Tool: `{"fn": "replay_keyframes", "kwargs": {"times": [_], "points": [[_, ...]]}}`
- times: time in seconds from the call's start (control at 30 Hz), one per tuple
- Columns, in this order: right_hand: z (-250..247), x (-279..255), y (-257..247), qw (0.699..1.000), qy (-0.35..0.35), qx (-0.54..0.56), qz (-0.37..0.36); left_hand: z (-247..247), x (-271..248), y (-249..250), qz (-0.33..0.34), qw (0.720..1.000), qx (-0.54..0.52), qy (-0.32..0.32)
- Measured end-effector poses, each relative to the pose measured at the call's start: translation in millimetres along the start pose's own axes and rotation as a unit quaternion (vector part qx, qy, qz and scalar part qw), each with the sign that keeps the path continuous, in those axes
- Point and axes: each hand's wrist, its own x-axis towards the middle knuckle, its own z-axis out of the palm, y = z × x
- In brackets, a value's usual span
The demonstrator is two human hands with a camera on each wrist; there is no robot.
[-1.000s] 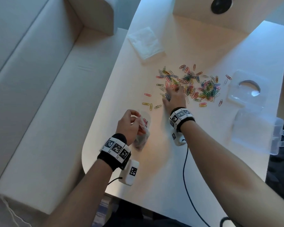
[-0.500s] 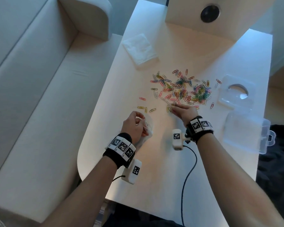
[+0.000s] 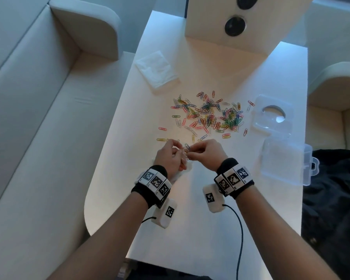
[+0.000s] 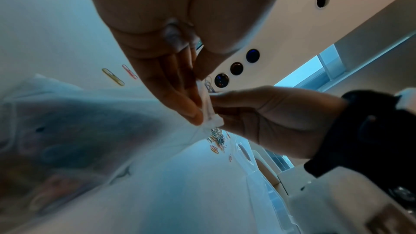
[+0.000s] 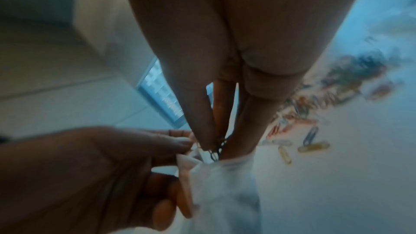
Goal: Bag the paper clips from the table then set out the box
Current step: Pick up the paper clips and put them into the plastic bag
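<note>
Many coloured paper clips (image 3: 210, 116) lie scattered across the middle of the white table (image 3: 190, 229). My left hand (image 3: 170, 156) pinches the rim of a small clear plastic bag (image 4: 74, 131), which holds some clips. My right hand (image 3: 206, 152) pinches a few dark paper clips (image 5: 217, 146) at the bag's mouth (image 5: 202, 159), touching the left fingers. The clear plastic box (image 3: 285, 162) lies at the right edge of the table, with its separate lid (image 3: 271, 116) just beyond it.
A folded white tissue (image 3: 157, 71) lies at the far left of the table. A white box with dark round holes (image 3: 234, 27) stands at the far end. A pale sofa (image 3: 38, 118) runs along the left. Cables hang from both wrist cameras.
My right hand left the pile with a few clips and came back to the bag held by my left hand. The left hand rose slightly toward it.
</note>
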Motion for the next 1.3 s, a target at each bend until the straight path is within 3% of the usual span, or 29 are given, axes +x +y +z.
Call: {"fn": "replay_keyframes", "kwargs": {"times": [0.1, 0.2, 0.3, 0.37, 0.47, 0.57, 0.63, 0.7, 0.9, 1.07, 1.17, 1.23, 1.3], "points": [[-5, -5, -12, 0.986, -0.013, -0.166, -0.023, 10, 4, 3, 0.023, 0.999, 0.032, -0.011], [-11, -6, -18, 0.965, -0.050, -0.256, -0.011, 18, 8, 7, 0.046, 0.997, 0.057, -0.024], [-36, 5, -16, 0.980, -0.052, -0.190, -0.032, 20, 13, 10, 0.052, 0.997, 0.058, -0.030], [-65, 27, -10, 0.992, 0.009, -0.121, -0.045, 17, 20, 10, 0.044, 0.998, 0.050, -0.018], [-109, 84, 12, 0.963, 0.115, -0.237, -0.045, 12, 30, 8, 0.029, 0.998, 0.052, -0.015], [-127, 125, 34, 0.932, 0.056, -0.356, 0.045, 13, 35, 7, 0.023, 0.998, 0.058, -0.016], [-129, 137, 47, 0.912, 0.014, -0.405, 0.059, 16, 37, 4, 0.025, 0.998, 0.064, -0.013], [-127, 143, 58, 0.904, 0.006, -0.426, 0.041, 18, 36, 1, 0.029, 0.997, 0.070, -0.010], [-122, 140, 64, 0.908, 0.110, -0.401, -0.050, 25, 35, 1, 0.034, 0.997, 0.061, -0.013], [-124, 124, 68, 0.947, 0.142, -0.289, -0.002, 24, 32, 1, 0.034, 0.997, 0.064, -0.013], [-119, 105, 77, 0.983, 0.146, -0.080, 0.075, 23, 29, 2, 0.032, 0.997, 0.068, -0.014], [-112, 86, 83, 0.979, 0.132, 0.102, 0.116, 24, 28, 2, 0.031, 0.997, 0.069, -0.016], [-103, 67, 85, 0.947, 0.127, 0.272, 0.117, 25, 28, 3, 0.030, 0.997, 0.071, -0.018]]}}
